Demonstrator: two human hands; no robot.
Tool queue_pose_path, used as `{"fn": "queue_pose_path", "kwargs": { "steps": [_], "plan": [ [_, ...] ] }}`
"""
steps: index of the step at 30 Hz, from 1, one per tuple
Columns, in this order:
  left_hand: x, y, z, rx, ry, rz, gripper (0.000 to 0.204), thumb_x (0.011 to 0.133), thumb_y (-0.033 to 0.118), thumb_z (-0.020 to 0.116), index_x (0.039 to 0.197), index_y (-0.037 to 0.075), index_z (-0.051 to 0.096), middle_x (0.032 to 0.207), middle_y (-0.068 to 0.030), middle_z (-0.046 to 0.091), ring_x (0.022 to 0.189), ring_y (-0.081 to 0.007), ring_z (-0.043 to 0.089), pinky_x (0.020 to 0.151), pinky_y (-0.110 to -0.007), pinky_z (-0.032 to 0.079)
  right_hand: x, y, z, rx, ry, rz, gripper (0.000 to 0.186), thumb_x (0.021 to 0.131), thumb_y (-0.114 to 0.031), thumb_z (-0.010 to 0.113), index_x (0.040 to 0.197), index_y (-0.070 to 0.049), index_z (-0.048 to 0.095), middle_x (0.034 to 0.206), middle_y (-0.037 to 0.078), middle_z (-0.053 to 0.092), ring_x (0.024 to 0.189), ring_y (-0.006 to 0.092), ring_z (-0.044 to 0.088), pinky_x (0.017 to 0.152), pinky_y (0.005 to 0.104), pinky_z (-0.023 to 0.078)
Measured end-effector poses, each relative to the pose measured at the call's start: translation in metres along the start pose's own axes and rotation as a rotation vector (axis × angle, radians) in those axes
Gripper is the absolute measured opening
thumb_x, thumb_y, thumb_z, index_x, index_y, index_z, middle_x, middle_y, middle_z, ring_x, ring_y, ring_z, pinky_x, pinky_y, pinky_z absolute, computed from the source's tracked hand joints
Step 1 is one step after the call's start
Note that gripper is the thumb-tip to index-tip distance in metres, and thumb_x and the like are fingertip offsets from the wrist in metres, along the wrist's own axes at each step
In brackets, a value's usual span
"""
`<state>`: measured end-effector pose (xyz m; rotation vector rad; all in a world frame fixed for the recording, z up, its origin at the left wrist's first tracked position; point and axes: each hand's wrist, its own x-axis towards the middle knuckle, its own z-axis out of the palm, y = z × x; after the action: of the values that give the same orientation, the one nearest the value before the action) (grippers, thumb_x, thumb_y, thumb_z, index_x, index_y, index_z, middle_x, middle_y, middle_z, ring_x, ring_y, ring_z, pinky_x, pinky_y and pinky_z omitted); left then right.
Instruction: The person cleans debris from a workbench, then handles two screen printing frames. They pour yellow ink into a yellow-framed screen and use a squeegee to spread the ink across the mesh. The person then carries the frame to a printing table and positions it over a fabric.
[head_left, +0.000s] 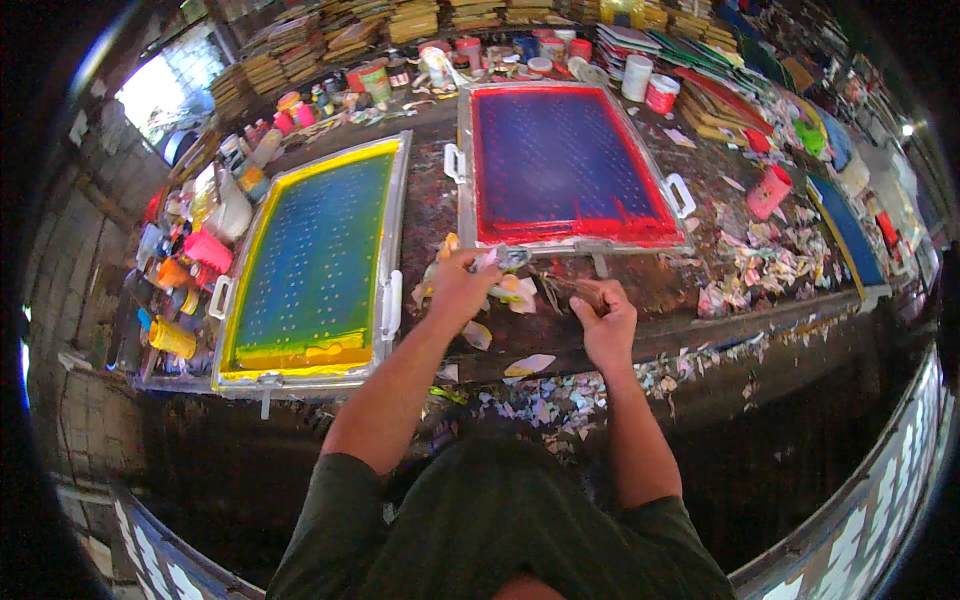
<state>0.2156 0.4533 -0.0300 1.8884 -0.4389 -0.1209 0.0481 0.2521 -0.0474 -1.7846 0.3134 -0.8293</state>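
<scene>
My left hand (466, 287) is closed round a crumpled, pale pink and white scrap (489, 259), among more loose scraps between the two screen printing frames. To its right, my right hand (608, 320) hovers low over the bench edge, fingers loosely bent and thumb apart from them. Whether anything thin lies at its fingertips is hard to make out. The red-inked screen printing frame (560, 160) lies just beyond both hands, with white handles at its sides. Left of my left forearm is a second screen printing frame (310, 255), its blue-green mesh edged with yellow ink.
Ink pots, bottles and a yellow cup (172, 338) crowd the left edge. White tubs (637, 77) stand at the back, before stacked wooden boards. A pink cup (769, 192) and paper scraps (755, 265) lie right of the red frame. More scraps litter the near edge.
</scene>
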Motion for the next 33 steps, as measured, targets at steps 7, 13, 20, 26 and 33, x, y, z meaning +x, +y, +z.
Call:
{"fn": "queue_pose_path", "kwargs": {
  "steps": [7, 13, 20, 26, 33],
  "plan": [
    [-0.007, -0.024, 0.053, -0.452, 0.045, 0.059, 0.038, 0.105, 0.02, 0.053, 0.132, -0.001, 0.069, 0.108, -0.0079, 0.073, 0.097, -0.017, 0.065, 0.087, -0.033, 0.053, -0.006, -0.024, 0.055, 0.139, -0.048, 0.029, 0.023, 0.096, -0.007, 0.076, 0.117, 0.001, 0.071, 0.102, 0.006, 0.074, 0.092, 0.011, 0.065, 0.084, 0.0317, 0.054],
    [-0.019, -0.012, 0.07, -0.571, 0.42, -0.196, 0.046, 0.115, 0.035, 0.045, 0.116, -0.004, 0.07, 0.103, -0.0157, 0.07, 0.098, -0.0253, 0.064, 0.091, -0.04, 0.05, 0.001, -0.058, 0.067, 0.003, -0.064, -0.067, 0.018, 0.1, -0.011, 0.072, 0.113, 0.001, 0.07, 0.101, 0.006, 0.074, 0.093, 0.0095, 0.064, 0.085, 0.0297, 0.053],
    [-0.022, -0.028, 0.052, -0.474, 0.314, -0.327, 0.037, 0.107, 0.032, 0.05, 0.114, 0.003, 0.071, 0.095, -0.0077, 0.068, 0.089, -0.0211, 0.065, 0.083, -0.035, 0.051, 0.017, -0.068, 0.073, -0.124, -0.016, -0.197, 0.039, 0.101, -0.01, 0.07, 0.137, 0.001, 0.062, 0.113, 0.014, 0.073, 0.101, 0.0185, 0.068, 0.092, 0.0352, 0.055],
    [-0.024, 0.002, 0.043, -1.333, 0.203, -0.41, 0.048, 0.111, 0.052, 0.042, 0.105, 0.013, 0.069, 0.096, -0.0053, 0.071, 0.085, -0.0215, 0.068, 0.082, -0.037, 0.056, 0.03, -0.066, 0.077, -0.189, -0.279, -0.17, 0.058, 0.098, -0.011, 0.072, 0.153, -0.004, 0.055, 0.131, 0.024, 0.072, 0.115, 0.0353, 0.074, 0.099, 0.0431, 0.056],
    [-0.011, 0.014, 0.013, -1.482, 0.043, -0.363, 0.057, 0.107, 0.069, 0.047, 0.087, 0.017, 0.06, 0.078, -0.0003, 0.061, 0.073, -0.0178, 0.059, 0.071, -0.034, 0.05, 0.032, -0.102, 0.067, -0.385, -0.443, -0.342, 0.064, 0.094, -0.007, 0.075, 0.155, -0.009, 0.054, 0.119, 0.024, 0.075, 0.106, 0.036, 0.076, 0.095, 0.0434, 0.058]
  ]
}}
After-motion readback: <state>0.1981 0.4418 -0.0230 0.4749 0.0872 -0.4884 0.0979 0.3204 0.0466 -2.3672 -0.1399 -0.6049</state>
